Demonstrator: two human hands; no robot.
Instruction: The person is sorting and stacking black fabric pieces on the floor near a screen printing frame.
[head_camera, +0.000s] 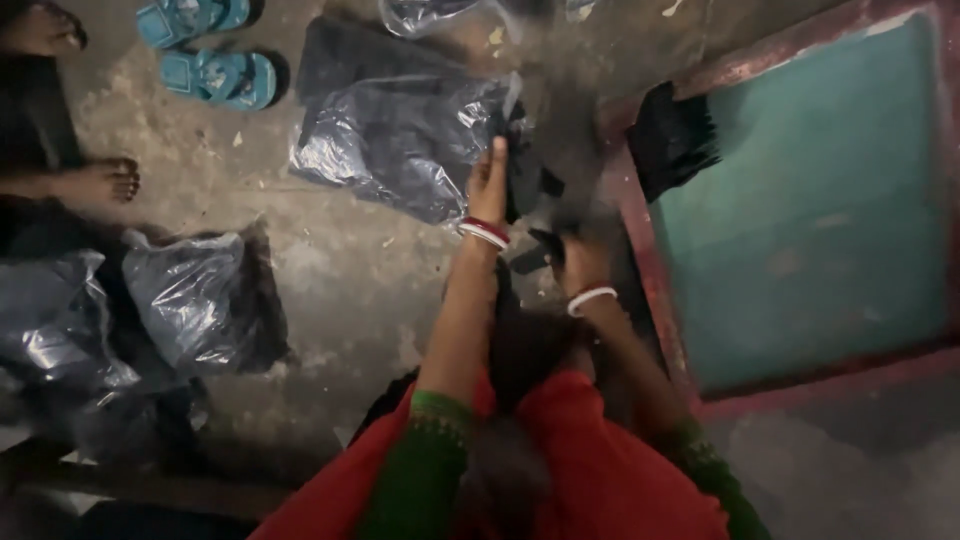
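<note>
My left hand (489, 185), with red and white bangles at the wrist, is raised with its fingers closed on the edge of a black cloth (530, 178). Just below and to the right, my right hand (580, 258), wearing a white bangle, grips the lower part of the same cloth; it is blurred. The cloth hangs between both hands above the concrete floor (340, 270). Right behind it lies a clear plastic bag (400, 145) packed with dark fabric. My red and green sleeves fill the bottom of the view.
Another black cloth (672, 135) lies on the corner of a green panel with a red frame (640, 230) at the right. More plastic bags of dark fabric (190, 300) sit at the left. Blue sandals (215, 75) and another person's bare foot (100, 182) are at the upper left.
</note>
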